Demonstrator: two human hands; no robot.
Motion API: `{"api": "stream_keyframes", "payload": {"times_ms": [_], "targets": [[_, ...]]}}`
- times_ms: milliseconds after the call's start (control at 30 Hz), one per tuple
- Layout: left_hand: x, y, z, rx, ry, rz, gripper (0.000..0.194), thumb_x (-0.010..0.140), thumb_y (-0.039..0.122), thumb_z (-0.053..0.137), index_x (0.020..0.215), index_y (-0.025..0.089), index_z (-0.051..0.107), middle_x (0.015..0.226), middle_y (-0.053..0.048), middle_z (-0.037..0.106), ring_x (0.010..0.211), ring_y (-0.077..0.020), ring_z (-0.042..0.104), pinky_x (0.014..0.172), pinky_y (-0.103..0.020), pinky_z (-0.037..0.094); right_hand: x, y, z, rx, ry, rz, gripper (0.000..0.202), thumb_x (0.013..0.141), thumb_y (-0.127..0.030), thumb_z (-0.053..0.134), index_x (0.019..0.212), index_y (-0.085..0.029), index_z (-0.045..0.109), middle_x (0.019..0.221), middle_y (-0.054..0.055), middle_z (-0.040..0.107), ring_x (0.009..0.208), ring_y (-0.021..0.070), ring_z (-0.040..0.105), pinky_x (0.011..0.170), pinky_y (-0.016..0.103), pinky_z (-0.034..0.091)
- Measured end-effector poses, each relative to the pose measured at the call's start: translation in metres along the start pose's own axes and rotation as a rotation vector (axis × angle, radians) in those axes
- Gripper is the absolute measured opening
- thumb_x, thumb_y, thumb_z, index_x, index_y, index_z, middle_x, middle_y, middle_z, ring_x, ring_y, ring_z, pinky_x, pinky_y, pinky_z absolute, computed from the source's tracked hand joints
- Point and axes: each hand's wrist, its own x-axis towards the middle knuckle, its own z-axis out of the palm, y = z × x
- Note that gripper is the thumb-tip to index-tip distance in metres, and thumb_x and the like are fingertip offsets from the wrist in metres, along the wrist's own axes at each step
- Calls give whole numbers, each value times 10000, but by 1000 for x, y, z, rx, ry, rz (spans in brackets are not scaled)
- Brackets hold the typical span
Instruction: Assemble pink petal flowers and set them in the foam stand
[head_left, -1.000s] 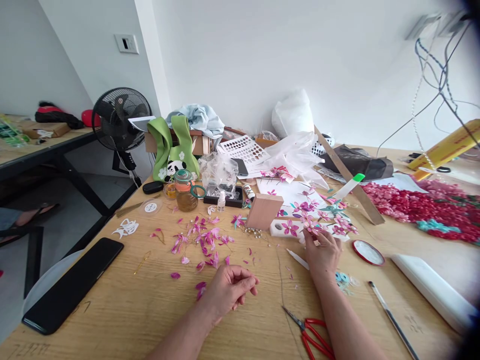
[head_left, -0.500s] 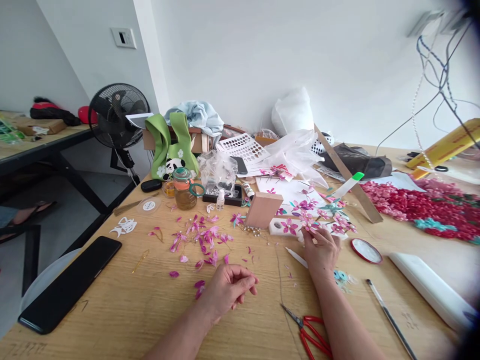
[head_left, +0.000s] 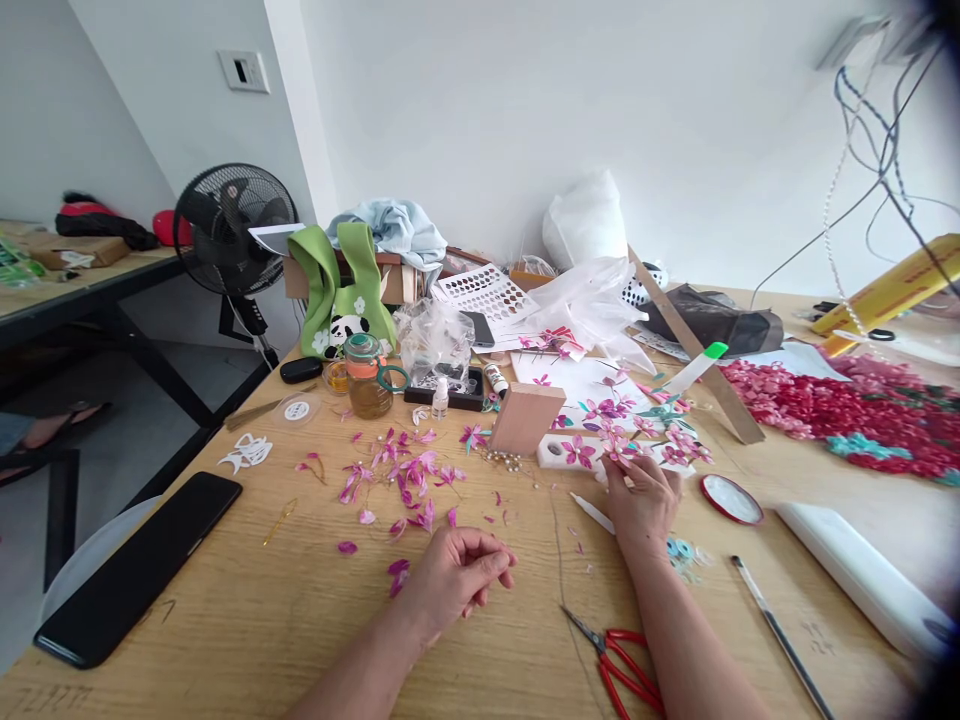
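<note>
My left hand [head_left: 465, 578] is held over the near middle of the table, its fingers curled and thumb pressed against them; whether something small is between them is too small to tell. My right hand [head_left: 641, 500] pinches a pink flower [head_left: 615, 443] at the edge of a white foam block [head_left: 556, 450]. Other pink flowers [head_left: 679, 445] stand on the block beside my fingers. Loose magenta petals [head_left: 416, 478] lie scattered beyond my left hand. Red-handled scissors [head_left: 626, 672] rest beside my right forearm. A white pointed tool [head_left: 592, 512] lies just left of my right hand.
A wooden block [head_left: 527, 420] stands mid-table. Behind the petals are a jar [head_left: 369, 385] and a green panda bag [head_left: 349, 310]. A black phone-like slab [head_left: 139, 570] lies left; a pen [head_left: 780, 635], white case [head_left: 862, 575] and round lid [head_left: 731, 499] lie right.
</note>
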Motion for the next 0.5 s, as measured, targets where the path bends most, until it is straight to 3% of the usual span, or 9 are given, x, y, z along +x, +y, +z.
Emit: {"api": "stream_keyframes", "payload": {"times_ms": [500], "targets": [[0, -1, 0, 17, 2, -6, 402, 690, 479, 682, 814, 96, 662, 689, -45, 652, 407, -30, 417, 330, -157, 247, 0, 0, 4, -4, 32, -3, 313, 795, -446, 547, 641, -199, 663, 764, 62, 638, 838, 241, 485, 785, 382, 346]]}}
